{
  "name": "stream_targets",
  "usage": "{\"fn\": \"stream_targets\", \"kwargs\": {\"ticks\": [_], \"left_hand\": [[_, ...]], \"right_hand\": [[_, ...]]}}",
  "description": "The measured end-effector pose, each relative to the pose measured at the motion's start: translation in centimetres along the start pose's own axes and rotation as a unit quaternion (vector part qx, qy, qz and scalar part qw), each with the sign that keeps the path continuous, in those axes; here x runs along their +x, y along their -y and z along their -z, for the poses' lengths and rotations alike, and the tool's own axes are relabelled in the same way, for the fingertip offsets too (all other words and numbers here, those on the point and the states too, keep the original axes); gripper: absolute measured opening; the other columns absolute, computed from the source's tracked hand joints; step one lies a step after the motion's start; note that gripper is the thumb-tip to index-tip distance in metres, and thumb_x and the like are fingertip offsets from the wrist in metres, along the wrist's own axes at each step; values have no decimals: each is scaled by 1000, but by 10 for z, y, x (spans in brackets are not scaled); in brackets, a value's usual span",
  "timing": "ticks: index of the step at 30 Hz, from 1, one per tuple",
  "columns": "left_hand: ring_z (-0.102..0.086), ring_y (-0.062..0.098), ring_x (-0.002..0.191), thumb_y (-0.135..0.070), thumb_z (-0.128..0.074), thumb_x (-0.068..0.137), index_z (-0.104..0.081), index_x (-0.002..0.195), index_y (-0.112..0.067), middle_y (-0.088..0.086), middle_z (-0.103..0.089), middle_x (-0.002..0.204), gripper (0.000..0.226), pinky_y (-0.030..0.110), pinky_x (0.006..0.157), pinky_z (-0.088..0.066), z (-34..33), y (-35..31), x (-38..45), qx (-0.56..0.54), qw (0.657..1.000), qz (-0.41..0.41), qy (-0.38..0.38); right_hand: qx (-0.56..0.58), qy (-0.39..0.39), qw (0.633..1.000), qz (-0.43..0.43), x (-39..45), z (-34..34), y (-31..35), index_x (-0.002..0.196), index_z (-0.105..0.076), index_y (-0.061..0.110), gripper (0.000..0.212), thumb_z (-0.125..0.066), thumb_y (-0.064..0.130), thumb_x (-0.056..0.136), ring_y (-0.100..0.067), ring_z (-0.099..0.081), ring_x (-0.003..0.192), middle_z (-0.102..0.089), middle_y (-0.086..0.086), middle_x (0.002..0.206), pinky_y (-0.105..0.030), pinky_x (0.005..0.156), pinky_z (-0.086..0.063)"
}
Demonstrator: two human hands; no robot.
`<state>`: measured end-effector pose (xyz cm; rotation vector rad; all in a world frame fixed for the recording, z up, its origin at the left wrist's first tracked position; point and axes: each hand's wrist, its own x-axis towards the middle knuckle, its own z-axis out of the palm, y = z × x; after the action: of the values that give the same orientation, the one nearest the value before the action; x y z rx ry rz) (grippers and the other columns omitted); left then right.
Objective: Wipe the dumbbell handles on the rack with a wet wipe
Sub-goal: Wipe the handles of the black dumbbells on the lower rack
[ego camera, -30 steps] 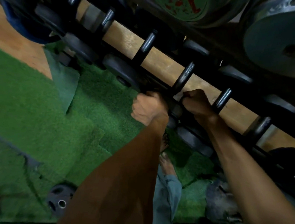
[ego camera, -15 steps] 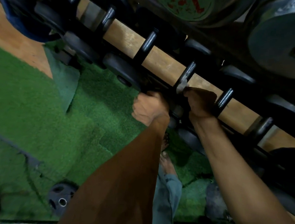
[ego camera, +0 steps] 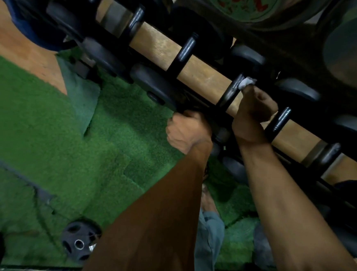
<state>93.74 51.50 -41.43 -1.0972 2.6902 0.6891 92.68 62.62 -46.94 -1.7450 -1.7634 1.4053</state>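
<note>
A row of black dumbbells lies across the rack, whose wooden board (ego camera: 201, 72) shows behind their handles. My right hand (ego camera: 255, 110) holds a bunched white wet wipe (ego camera: 247, 82) against the far end of one dark handle (ego camera: 230, 94). My left hand (ego camera: 187, 130) is curled on the near end of that dumbbell, at the rack's front edge. What its fingers hold is hidden in shadow. More handles (ego camera: 185, 53) stand to the left and another handle (ego camera: 277, 124) to the right.
Large weight plates (ego camera: 351, 50) hang above the rack. Green turf (ego camera: 35, 124) covers the floor, with a small black plate (ego camera: 79, 240) lying on it. A bare foot (ego camera: 207, 199) and a trouser leg show below my arms.
My right hand has slid up the handle from its near end to its far end, and the white wipe now shows above the fingers. My left hand stayed in place.
</note>
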Motion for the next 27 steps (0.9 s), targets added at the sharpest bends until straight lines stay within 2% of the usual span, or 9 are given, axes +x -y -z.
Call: {"fn": "stream_targets", "kwargs": {"ticks": [3, 5, 9, 12, 15, 18, 20, 23, 27], "left_hand": [[-67, 42, 100, -30, -51, 92, -73, 101, -2, 22, -71, 103, 38, 47, 86, -52, 0, 0, 1, 1, 1000, 2, 1], [-66, 42, 100, -31, -51, 92, -73, 101, -2, 21, -71, 103, 37, 46, 85, -51, 1, 0, 0, 4, 1000, 5, 4], [-67, 42, 99, -30, -52, 92, -73, 99, -2, 21, -72, 101, 36, 45, 84, -52, 1, -2, -1, 2, 1000, 5, -6], [-67, 42, 99, -30, -51, 92, -73, 100, -2, 22, -72, 101, 37, 46, 84, -52, 0, -2, 0, 4, 1000, 4, -7], [-67, 42, 100, -31, -51, 92, -73, 100, -2, 22, -72, 102, 37, 45, 84, -51, 0, -1, 0, 7, 1000, 3, -4], [-67, 42, 99, -31, -51, 92, -73, 99, -1, 22, -72, 102, 38, 44, 84, -51, 0, -1, -1, 6, 1000, 0, -6], [-67, 43, 98, -31, -51, 92, -74, 99, -2, 22, -72, 101, 38, 44, 83, -51, 0, -1, 0, 3, 1000, -2, -7], [-68, 43, 98, -31, -51, 92, -74, 98, -2, 22, -72, 101, 38, 44, 82, -51, 0, -1, -1, 4, 1000, -2, -9], [-67, 43, 99, -30, -51, 92, -74, 100, -1, 23, -72, 102, 37, 44, 83, -51, 0, -1, 0, 1, 1000, -2, -11]], "right_hand": [[12, 42, 999, 30, -2, 11, 1, 50, -68, 23, 26, -75, 34, 73, -16, -67, 56, -67, 1, 52, -37, 61, -57], [-40, 87, 994, 61, -13, 19, -3, 50, -68, 21, 28, -75, 38, 71, -23, -70, 61, -69, -4, 56, -42, 64, -57], [-123, 125, 983, 58, -33, 30, -8, 68, -80, 10, 26, -81, 34, 77, -28, -72, 65, -71, -9, 64, -33, 56, -51], [-82, 91, 990, 72, -38, 26, -8, 74, -82, 9, 19, -79, 28, 79, -21, -72, 65, -75, -7, 68, -35, 60, -56], [-57, 9, 991, 122, -22, 12, -4, 66, -79, 10, 21, -75, 26, 79, -14, -65, 55, -68, 4, 58, -29, 59, -50], [22, -47, 998, 19, 3, -4, 10, 67, -80, 12, 23, -79, 34, 73, -17, -70, 58, -70, 4, 56, -37, 63, -58], [34, -54, 998, 0, 2, -8, 16, 69, -79, 11, 26, -81, 36, 76, -17, -69, 61, -69, 5, 57, -32, 66, -58], [-25, -13, 992, 127, -17, 4, 17, 72, -79, 12, 19, -80, 31, 76, -14, -67, 68, -69, 2, 66, -22, 66, -48], [-175, 125, 923, 320, -30, 38, -1, 77, -77, 10, 13, -77, 22, 83, -23, -66, 79, -71, -9, 82, -27, 71, -42]]}}
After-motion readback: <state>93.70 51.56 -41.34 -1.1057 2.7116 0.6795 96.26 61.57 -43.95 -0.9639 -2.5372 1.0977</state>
